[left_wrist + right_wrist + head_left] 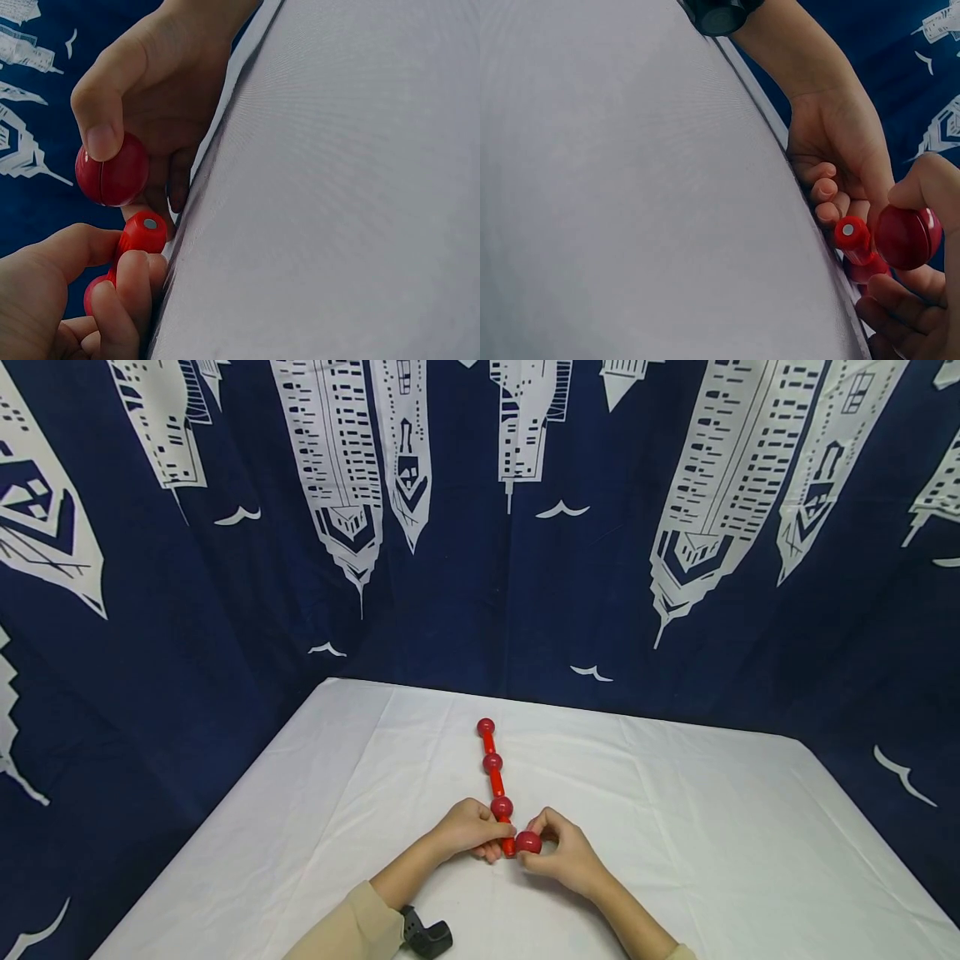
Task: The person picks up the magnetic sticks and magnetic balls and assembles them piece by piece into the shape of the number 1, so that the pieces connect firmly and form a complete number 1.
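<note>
On the white cloth lies a straight chain of red balls (pixel 492 762) joined by bright red rods (pixel 497 783). My left hand (pixel 468 829) pinches the rod at the chain's near end between thumb and fingers. That rod (pixel 142 234) shows a small grey metal disc on its free end face. My right hand (pixel 566 857) holds a separate glossy red ball (pixel 528 842) between thumb and fingers, close beside the rod's free end. A seam line runs round this ball (pixel 112 171), as the left wrist view shows.
A white cloth (pixel 712 827) covers the table. Behind it hangs a dark blue curtain (pixel 480 610) printed with white buildings and birds. A black device (pixel 429 938) is worn at the left wrist, beside the beige sleeve (pixel 348 927).
</note>
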A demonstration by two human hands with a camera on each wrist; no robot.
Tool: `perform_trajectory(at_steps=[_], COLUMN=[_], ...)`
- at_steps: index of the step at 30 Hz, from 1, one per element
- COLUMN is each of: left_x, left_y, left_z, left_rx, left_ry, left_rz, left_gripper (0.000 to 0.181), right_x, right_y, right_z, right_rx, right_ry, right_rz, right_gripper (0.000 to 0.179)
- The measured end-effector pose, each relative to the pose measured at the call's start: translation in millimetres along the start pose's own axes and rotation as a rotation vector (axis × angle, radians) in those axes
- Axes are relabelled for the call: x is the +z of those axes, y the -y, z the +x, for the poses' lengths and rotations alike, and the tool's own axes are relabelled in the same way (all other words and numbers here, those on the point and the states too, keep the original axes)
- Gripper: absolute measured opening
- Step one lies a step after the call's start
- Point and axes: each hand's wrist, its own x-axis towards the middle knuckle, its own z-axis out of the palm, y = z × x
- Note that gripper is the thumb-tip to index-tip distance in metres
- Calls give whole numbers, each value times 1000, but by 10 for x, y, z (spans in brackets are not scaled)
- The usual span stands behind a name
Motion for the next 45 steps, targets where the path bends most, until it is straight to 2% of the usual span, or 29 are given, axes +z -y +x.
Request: perform_trajectory(at_steps=[3,8,15,22,34,45], left_x=[4,9,7,7,4,6], left_y=[10,15,22,6,7,11], left_z=[3,4,17,8,10,7], left_rx=[4,-3,-10,-20,-25,-29], left_ry=[-1,-3,-11,-11,-4,-1], left_rz=[3,-5,-12,-26,-35,-38], left_gripper=[30,31,31,30,30,31], right_x=[-3,-3,11,16,47,77], right_y=[-27,-35,10,26,-29,-41], right_z=[-4,-21,-53,-74,-73,-77], right_rx=[-40,-81,-80,-74,-73,-72], right_ry=[33,38,120,166,130,105], right_rz=[-24,-79,-116,-118,-197,-211], right_gripper=[31,30,31,33,35,36])
